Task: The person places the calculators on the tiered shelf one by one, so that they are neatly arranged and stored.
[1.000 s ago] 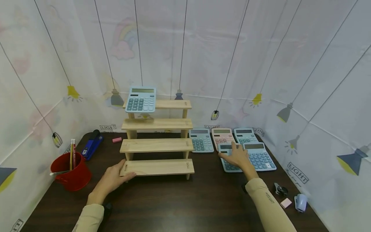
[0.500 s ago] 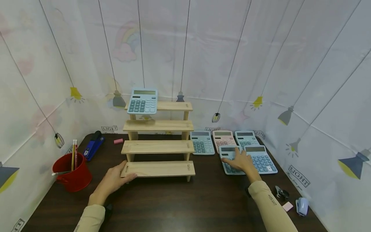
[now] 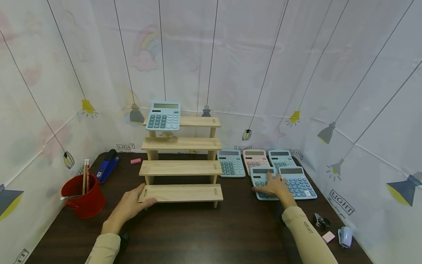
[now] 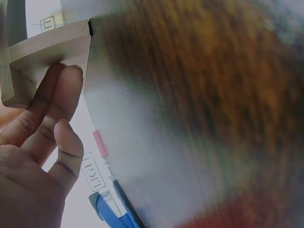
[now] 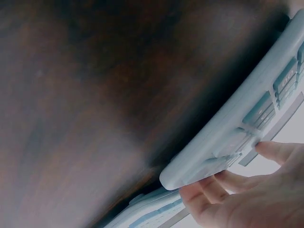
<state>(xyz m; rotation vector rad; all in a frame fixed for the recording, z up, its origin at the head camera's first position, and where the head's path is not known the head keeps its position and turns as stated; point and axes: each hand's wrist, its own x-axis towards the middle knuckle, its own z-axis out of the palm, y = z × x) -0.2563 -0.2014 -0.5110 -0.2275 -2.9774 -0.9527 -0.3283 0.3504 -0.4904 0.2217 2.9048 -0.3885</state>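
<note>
My left hand (image 3: 130,207) grips the left end of the lowest step of a four-tier wooden stand (image 3: 181,193). In the left wrist view, fingers (image 4: 66,92) reach under the wooden board (image 4: 52,42); the thumb is out of sight there. My right hand (image 3: 275,186) spans a light blue calculator (image 3: 262,171), thumb at its left edge. The right wrist view has several fingertips (image 5: 192,192) curled at the side of this calculator (image 5: 228,123). Another blue calculator (image 3: 298,183) lies just right of it. One light blue calculator (image 3: 163,116) leans upright on the stand's top tier.
Behind my right hand lie a blue calculator (image 3: 230,164), a pink one (image 3: 255,157) and another blue one (image 3: 281,158). A red bucket (image 3: 86,200) with pencils and a blue stapler (image 3: 107,167) stand left. A small stapler (image 3: 345,237) and pink eraser (image 3: 328,237) lie front right.
My right thumb has slid down the calculator's left edge, with the hand a little lower over it. The left hand keeps its hold on the stand. The head view has shifted slightly.
</note>
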